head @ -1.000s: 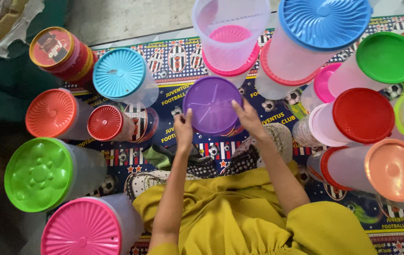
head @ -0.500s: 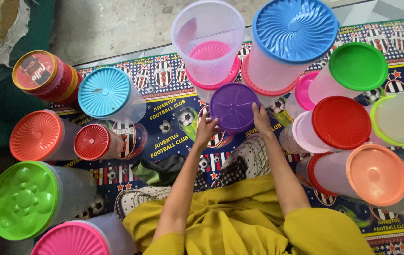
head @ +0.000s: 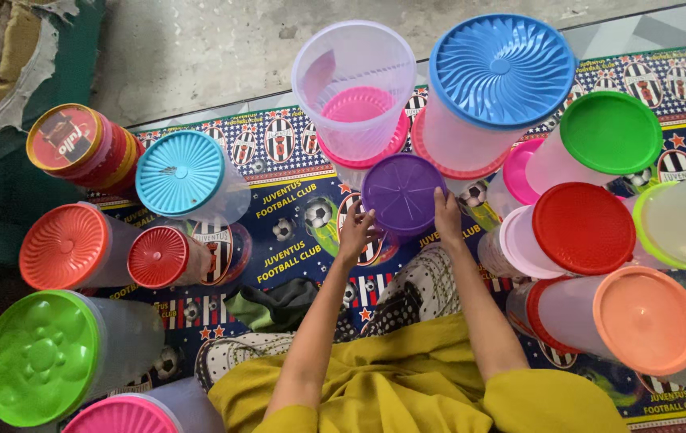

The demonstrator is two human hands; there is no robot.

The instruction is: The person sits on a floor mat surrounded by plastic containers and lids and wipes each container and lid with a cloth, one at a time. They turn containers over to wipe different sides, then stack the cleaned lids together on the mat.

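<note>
A purple lid is gripped at its near edge between the left hand and the right hand, fingers closed on its rim, just in front of an open clear container and a blue-lidded container beyond the hands.

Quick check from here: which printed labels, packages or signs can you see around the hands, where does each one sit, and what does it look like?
Round tin with a printed red label lid: far left, beside the light blue lidded jar; gold rim, red sides.
Printed floor mat: under everything; dark blue, with striped crests, footballs and yellow lettering.
Purple round plastic lid: between left hand and right hand; plain, unlabelled.
</note>
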